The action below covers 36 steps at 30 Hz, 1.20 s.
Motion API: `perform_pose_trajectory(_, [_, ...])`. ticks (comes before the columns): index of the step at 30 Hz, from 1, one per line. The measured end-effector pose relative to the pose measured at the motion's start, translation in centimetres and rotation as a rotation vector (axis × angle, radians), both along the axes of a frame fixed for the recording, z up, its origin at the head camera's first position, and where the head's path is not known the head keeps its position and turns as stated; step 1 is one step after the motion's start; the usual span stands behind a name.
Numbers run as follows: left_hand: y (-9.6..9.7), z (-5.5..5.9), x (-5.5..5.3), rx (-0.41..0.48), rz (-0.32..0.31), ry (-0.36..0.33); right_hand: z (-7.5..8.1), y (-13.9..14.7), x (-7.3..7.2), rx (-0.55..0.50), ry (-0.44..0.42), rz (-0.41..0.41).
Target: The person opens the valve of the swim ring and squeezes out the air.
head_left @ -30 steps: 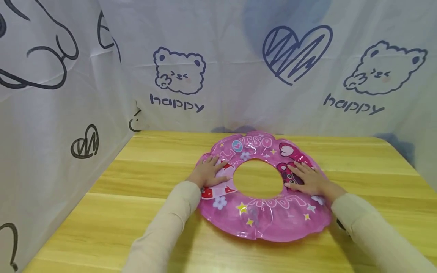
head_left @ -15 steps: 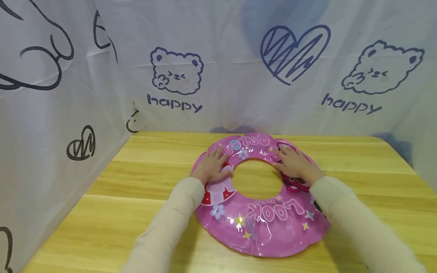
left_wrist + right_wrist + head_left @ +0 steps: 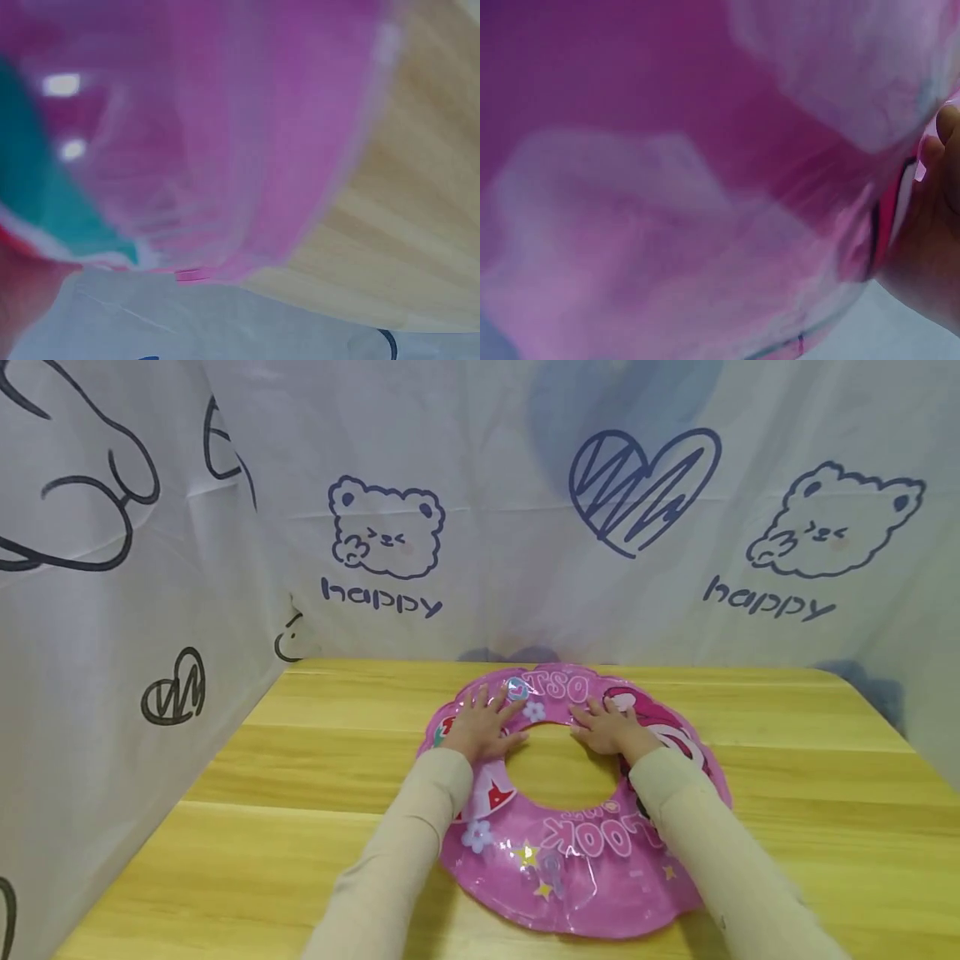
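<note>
A pink inflatable swim ring (image 3: 600,893) lies flat on the wooden table, printed with letters, flowers, stars and a bear figure. My left hand (image 3: 482,727) rests with spread fingers on the ring's upper left part, its thumb near the inner hole. On the upper right part my right hand (image 3: 609,728) lies with fingers spread, close to the hole's edge. Both wrist views are filled by the ring's shiny pink vinyl (image 3: 202,135), blurred at close range. Part of the right hand (image 3: 930,232) shows at the right edge of the right wrist view.
The light wooden table (image 3: 300,843) extends around the ring on both sides. A white cloth (image 3: 510,552) with drawn bears, hearts and the word "happy" hangs along the back and left of the table.
My right hand has moved left and away from me across the ring, towards its top. The left hand has slid slightly right. The ring's near side has shifted towards me.
</note>
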<state>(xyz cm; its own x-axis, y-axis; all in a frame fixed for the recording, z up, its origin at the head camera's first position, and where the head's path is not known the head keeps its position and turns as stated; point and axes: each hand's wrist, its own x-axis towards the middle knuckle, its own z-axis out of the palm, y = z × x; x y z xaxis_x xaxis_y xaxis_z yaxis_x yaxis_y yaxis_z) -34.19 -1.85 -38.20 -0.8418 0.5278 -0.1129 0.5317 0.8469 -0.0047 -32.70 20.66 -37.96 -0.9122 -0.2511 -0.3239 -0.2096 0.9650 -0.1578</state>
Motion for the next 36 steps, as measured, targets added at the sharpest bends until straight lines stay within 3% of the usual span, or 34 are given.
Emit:
perform_pose_trajectory(11, [-0.4,-0.5,-0.5,-0.064,0.054,-0.077,0.1,0.0,-0.2,-0.017,-0.058,-0.003])
perform_pose_trajectory(19, [-0.7,-1.7,-0.5,0.028,0.101,-0.142,0.9,0.9,0.5,-0.092,-0.079,0.049])
perform_pose_trajectory(24, [-0.8,-2.0,-0.4,0.052,0.110,-0.140,1.4,1.9,2.2,-0.137,-0.059,0.137])
perform_pose_trajectory(30, [-0.8,-2.1,-0.3,0.088,0.116,-0.141,1.5,3.5,5.8,-0.176,-0.091,0.173])
perform_pose_trajectory(36, [-0.9,-1.9,-0.3,0.122,0.132,-0.163,0.6,4.5,7.7,-0.235,-0.074,0.230])
